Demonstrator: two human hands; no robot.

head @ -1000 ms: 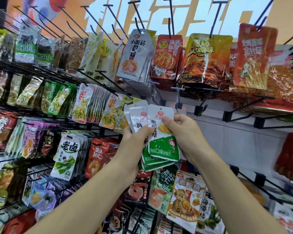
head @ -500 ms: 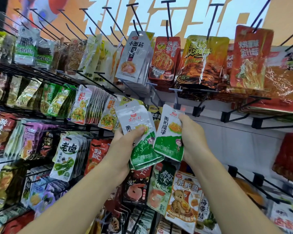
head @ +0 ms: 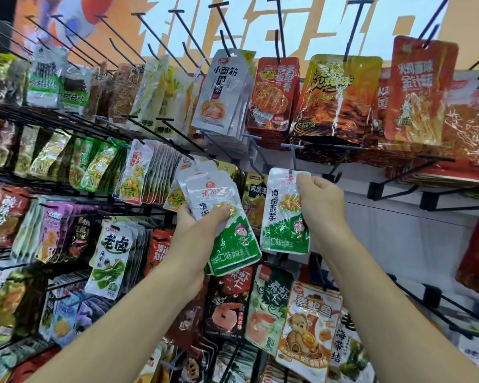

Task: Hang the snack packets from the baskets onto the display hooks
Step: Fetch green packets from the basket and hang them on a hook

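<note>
Snack packet, white-and-green foil (head: pixel 281 217), is pinched at its top by the right hand (head: pixel 320 205), so its hole meets the grey wire hook (head: pixel 294 157) just above. The left hand (head: pixel 202 219) grips the spare stack (head: pixel 227 239) alongside as supply.

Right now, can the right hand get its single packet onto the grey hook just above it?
Probably yes. The right hand pinches the packet near its top, just under the bare grey hook, with nothing between them.

My right hand (head: pixel 320 201) pinches a snack packet (head: pixel 284 217) of glossy, smooth plastic film, as is the packet stack (head: pixel 230 244) in my left hand (head: pixel 202 221). The display hooks (head: pixel 280 26) are thin, dark, matt metal rod; the hanging orange packets (head: pixel 340 100) gleam, crinkled.
</note>
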